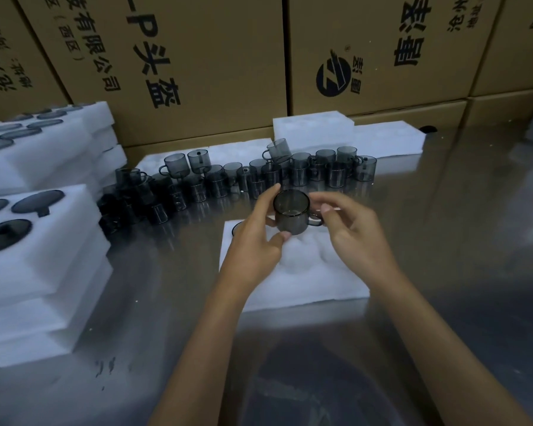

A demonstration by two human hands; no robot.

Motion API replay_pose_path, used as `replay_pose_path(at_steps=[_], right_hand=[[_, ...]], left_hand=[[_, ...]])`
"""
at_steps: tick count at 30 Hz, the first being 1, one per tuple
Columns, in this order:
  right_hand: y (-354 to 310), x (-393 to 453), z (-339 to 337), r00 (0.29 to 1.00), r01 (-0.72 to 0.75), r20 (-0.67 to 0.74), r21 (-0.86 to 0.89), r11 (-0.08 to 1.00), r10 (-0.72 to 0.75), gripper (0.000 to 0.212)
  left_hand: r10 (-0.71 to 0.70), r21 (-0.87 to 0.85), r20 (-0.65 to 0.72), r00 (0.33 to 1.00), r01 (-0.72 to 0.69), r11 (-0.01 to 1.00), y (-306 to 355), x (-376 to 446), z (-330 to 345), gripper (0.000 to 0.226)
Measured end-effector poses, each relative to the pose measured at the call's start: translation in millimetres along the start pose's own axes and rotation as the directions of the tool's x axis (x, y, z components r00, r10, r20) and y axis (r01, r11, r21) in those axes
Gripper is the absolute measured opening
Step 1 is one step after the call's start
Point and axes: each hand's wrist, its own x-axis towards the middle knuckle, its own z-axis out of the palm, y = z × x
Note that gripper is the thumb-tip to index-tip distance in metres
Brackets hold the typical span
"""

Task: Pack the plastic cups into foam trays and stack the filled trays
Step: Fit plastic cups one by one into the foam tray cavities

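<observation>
Steel counter [443, 229], shiny and dim, with a wall of printed cardboard boxes [197, 56] closing it off at the back. Dead centre lies the working foam tray [305, 281], white and soft-looking, and everything here is placed from it.

Right above the tray's far half hangs the smoky plastic cup [290, 215], upright, mouth up, handle pointing right. The left hand [253, 241] grips it, forefinger along the rim's far side and thumb pressed low on the wall. The right hand [351, 229] comes in from the handle side, fingertips pinching at the handle loop. One dark rim [237, 226] peeks out at the tray's far left corner, half hidden behind the left hand; it looks like a cup already seated.

Beyond the tray, a crowded row of loose cups [243, 179] runs across the counter, some perched on others. Behind those, spare foam trays [345, 133] sit against the boxes. Left of the tray, stacks of filled trays [34, 241] with dark cups sunk in their pockets.

Handling call: thin, light, rigid, probably slick; squeeze gently. Wall-and-rim plus handle looks the sound hold, and the handle likely needs lining up with the pocket's notch.
</observation>
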Motion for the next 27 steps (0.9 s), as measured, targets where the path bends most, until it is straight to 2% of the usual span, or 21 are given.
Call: replay_pose_path(at_steps=[7, 12, 18, 27], right_hand=[[4.9, -2.1, -2.5, 0.995, -0.044, 0.092, -0.035, 0.998, 0.047, 0.05], [12.1, -4.0, 2.1, 0.988, -0.062, 0.133, -0.096, 0.993, 0.075, 0.04], [12.2, -4.3, 2.4, 0.993, -0.05, 0.098, -0.15, 0.987, 0.065, 0.044], [11.8, -4.8, -1.2, 0.989, -0.053, 0.121, -0.212, 0.976, 0.08, 0.046]], left_hand=[[-0.03, 0.024, 0.088, 0.996, 0.028, 0.999, -3.2, -1.6, 1.8, 0.076], [-0.048, 0.057, 0.137, 0.989, 0.041, 0.998, -4.0, -2.3, 0.7, 0.079], [-0.047, 0.044, 0.188, 0.981, 0.04, 0.998, -0.4, -0.5, 4.6, 0.076], [-0.013, 0.103, 0.099, 0.995, 0.002, 0.995, -4.4, -2.5, 5.9, 0.067]])
